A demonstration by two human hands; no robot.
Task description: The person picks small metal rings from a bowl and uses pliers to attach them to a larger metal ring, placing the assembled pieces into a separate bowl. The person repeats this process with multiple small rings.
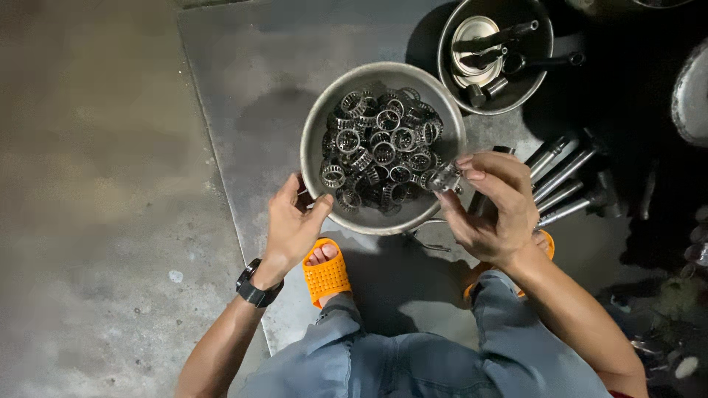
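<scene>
My right hand [493, 208] pinches one bearing cage [445, 177] over the bowl [313, 144] — left hand [293, 221] spread, empty — a loose pinch could drop it.

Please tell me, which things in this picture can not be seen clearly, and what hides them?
Head view only:
- Ring in the right hand: mostly covered by the fingers.
- Bottom of the big bowl: buried under the metal rings.
- Right sandal: behind the right wrist.
- Whether the left hand holds anything: cannot tell.
- Things at the right edge: cut off, in deep shadow.
</scene>
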